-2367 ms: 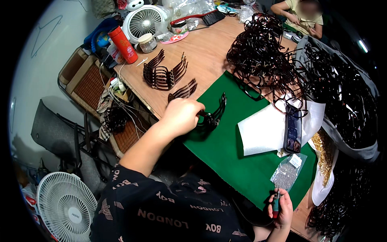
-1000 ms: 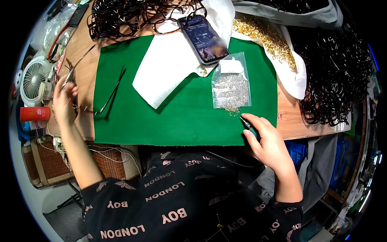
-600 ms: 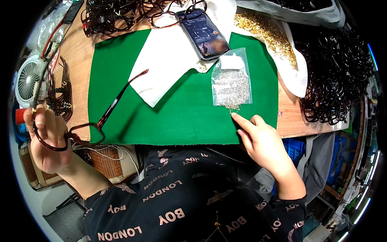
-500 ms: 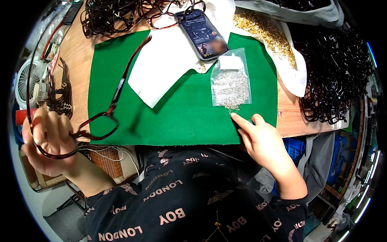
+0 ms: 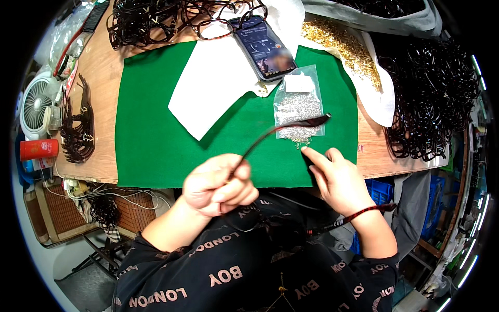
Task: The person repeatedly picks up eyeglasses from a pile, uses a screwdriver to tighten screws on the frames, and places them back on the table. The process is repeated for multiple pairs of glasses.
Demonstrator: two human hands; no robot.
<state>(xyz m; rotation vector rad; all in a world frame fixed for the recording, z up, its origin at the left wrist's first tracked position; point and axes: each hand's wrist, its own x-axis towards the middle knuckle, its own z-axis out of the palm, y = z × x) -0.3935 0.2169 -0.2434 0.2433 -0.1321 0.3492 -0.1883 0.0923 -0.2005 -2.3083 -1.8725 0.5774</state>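
My left hand (image 5: 221, 187) is closed around a dark tortoiseshell eyeglass frame (image 5: 312, 122), lifted in front of my shirt. One temple arm points up and right across the bag, while the other passes over my right wrist. Motion smears the frame's front. With fingers apart, my right hand (image 5: 340, 179) rests its index fingertip by tiny silver metal pieces (image 5: 302, 143) spilled at the mouth of a clear plastic bag (image 5: 318, 117). More such pieces fill the bag. Both lie on a green mat (image 5: 239, 151); the pieces are too small to name exactly.
A phone (image 5: 265, 49) lies on white cloth (image 5: 200, 104). Several glasses frames (image 5: 143, 23) are piled at far left, and dark frame parts (image 5: 431, 99) heap at right. Gold-coloured pieces (image 5: 343, 44) lie on white wrapping. A fan (image 5: 39, 101) and red container (image 5: 39, 149) stand left.
My left hand has swung right and inward with the eyeglass frame, turning it over in front of my shirt. My right hand has stayed nearly still at the silver pieces.
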